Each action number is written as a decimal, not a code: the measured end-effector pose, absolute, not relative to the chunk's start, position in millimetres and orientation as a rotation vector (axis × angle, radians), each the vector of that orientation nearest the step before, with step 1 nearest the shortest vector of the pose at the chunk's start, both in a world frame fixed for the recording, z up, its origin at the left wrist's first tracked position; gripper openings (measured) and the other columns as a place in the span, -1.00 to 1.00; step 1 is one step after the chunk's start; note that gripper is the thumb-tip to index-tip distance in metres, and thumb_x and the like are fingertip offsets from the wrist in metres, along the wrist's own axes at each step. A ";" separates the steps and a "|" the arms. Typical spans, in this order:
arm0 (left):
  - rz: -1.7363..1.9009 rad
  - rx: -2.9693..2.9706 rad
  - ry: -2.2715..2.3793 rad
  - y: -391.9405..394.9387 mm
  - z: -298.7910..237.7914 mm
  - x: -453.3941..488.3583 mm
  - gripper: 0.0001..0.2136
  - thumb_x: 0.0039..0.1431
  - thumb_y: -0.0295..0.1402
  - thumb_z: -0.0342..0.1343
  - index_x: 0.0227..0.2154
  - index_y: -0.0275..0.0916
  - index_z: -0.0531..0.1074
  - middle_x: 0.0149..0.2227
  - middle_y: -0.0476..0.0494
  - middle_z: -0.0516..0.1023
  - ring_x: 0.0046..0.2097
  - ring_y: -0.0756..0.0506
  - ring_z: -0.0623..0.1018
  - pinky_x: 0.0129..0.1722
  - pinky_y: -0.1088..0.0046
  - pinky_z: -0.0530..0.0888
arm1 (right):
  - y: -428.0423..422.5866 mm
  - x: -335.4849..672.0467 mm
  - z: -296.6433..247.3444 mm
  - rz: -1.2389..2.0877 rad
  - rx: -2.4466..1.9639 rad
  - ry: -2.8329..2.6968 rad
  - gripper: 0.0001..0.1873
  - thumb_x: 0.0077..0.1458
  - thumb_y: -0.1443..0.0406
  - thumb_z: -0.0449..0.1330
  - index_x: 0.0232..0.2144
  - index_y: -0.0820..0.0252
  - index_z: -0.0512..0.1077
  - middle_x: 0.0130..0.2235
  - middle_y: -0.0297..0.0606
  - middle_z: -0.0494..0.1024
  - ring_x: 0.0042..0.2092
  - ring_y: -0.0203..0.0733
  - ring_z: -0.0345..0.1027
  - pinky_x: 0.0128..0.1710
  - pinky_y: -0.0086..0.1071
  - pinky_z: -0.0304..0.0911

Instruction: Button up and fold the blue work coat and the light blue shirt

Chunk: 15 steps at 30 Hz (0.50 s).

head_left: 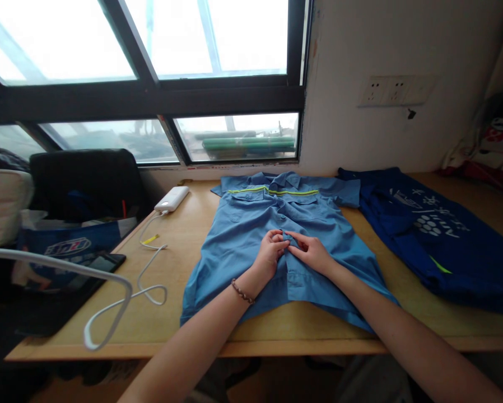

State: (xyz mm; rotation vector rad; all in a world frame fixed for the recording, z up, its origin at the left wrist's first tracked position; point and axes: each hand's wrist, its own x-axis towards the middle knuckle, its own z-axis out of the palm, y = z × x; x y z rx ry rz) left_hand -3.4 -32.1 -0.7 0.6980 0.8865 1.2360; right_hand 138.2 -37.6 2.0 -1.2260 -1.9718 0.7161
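A light blue short-sleeved shirt (243, 235) lies spread on the wooden table, front side up, its collar toward the window and its hem toward me. A yellow-green stripe runs across its chest above two flap pockets. My left hand (270, 249) pinches the front placket low on the shirt. Right beside it, my right hand (309, 252) grips the same placket between thumb and fingers. The fingertips of both hands nearly meet there and hide whatever small part lies between them. A braided bracelet circles my left wrist.
Dark blue printed clothing (440, 240) lies to the right of the shirt. At the left, a white power bank (172, 198) trails a white cable (144, 280) over the table edge. A window and a wall with sockets (396, 90) stand behind.
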 end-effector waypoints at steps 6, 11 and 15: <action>1.243 0.750 0.828 -32.8 0.7 -3.2 -0.59 -0.38 -0.54 0.25 -0.37 -0.23 0.26 -0.57 0.16 0.30 -0.59 0.12 0.34 -0.56 0.60 0.26 | -40.5 137.4 7.5 0.700 -1.225 -2.042 -0.72 0.03 0.17 0.07 -0.33 0.18 0.50 -0.57 -0.39 0.37 -0.52 -0.34 0.13 -0.52 -0.48 0.01; 1.252 0.820 0.811 -32.5 1.3 -4.1 -0.60 -0.34 -0.54 0.24 -0.35 -0.24 0.28 -0.57 0.14 0.33 -0.57 0.10 0.37 -0.53 0.60 0.27 | -39.9 136.0 3.4 0.669 -1.209 -1.971 -0.69 0.01 0.18 0.10 -0.21 0.17 0.47 -0.57 -0.41 0.36 -0.54 -0.35 0.11 -0.53 -0.48 -0.01; 1.241 0.840 0.885 -30.8 1.9 -4.9 -0.60 -0.35 -0.52 0.27 -0.34 -0.25 0.30 -0.55 0.09 0.39 -0.56 0.09 0.38 -0.51 0.59 0.28 | -34.8 139.2 1.6 0.645 -1.264 -1.912 -0.58 -0.04 0.20 0.15 -0.10 0.21 0.40 -0.57 -0.42 0.33 -0.54 -0.34 0.15 -0.51 -0.47 0.05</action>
